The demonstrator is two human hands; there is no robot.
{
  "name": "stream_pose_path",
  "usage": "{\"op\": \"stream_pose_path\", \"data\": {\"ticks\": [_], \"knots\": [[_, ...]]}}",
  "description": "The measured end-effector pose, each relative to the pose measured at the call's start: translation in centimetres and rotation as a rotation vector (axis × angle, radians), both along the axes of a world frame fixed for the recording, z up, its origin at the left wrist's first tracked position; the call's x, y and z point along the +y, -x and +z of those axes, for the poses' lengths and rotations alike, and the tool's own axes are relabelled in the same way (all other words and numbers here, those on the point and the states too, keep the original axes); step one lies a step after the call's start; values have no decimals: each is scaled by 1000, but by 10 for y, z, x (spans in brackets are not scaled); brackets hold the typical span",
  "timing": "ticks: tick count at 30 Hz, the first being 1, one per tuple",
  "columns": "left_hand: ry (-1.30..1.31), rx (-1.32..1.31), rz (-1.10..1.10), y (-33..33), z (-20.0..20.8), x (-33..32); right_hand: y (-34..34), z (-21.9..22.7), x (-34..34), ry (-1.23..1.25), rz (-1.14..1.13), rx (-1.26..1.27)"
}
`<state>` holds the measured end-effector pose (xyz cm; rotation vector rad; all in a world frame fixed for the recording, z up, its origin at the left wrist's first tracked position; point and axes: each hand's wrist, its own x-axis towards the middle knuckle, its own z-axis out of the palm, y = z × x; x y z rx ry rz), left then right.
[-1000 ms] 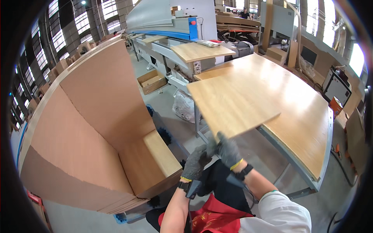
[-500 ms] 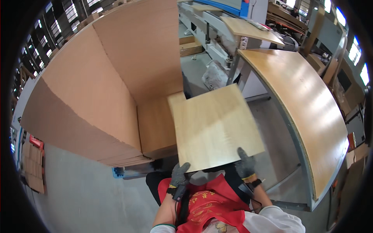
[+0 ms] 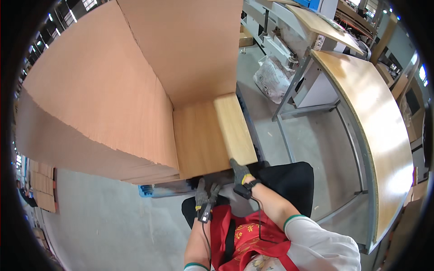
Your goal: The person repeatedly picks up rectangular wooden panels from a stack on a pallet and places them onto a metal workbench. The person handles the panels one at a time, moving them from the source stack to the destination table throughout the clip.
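A light wooden panel (image 3: 235,128) is at the right side of a darker wooden board surface (image 3: 199,140), showing as a narrow strip; whether it lies flat or is tilted I cannot tell. My right hand (image 3: 240,173), in a grey glove, grips its near edge, thumb on top and the other fingers hidden beneath. Just left of it, below the board's front edge, my gloved left hand (image 3: 204,194) has its fingers spread and holds nothing.
Tall tan walls (image 3: 104,90) rise left of and behind the board. A blue pallet (image 3: 149,190) shows underneath. To the right stands a curved-looking wooden table (image 3: 361,113) on a grey metal frame. A white plastic sack (image 3: 273,79) sits on the floor near machinery.
The panel has gone from in front of me, held in both hands, to the right part of the board surface. My left hand has let go of it. My view has shifted left.
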<state>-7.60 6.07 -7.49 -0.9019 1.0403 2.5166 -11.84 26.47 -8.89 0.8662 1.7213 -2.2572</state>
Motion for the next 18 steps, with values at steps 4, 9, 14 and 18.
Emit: {"op": "stream_pose_path", "data": {"ticks": [4,9,14,18], "knots": [[461,490,-478,41,-11,3,39,4,20,-1083,831,183],[-188,-113,-299,97,77,51,44,-21,23,-539,276,-253],[607,523,-508,59,-14,-9,11,12,20,111,378,-39],[668,770,-797,-21,-2,23,-37,-18,79,1032,208,-114]]}}
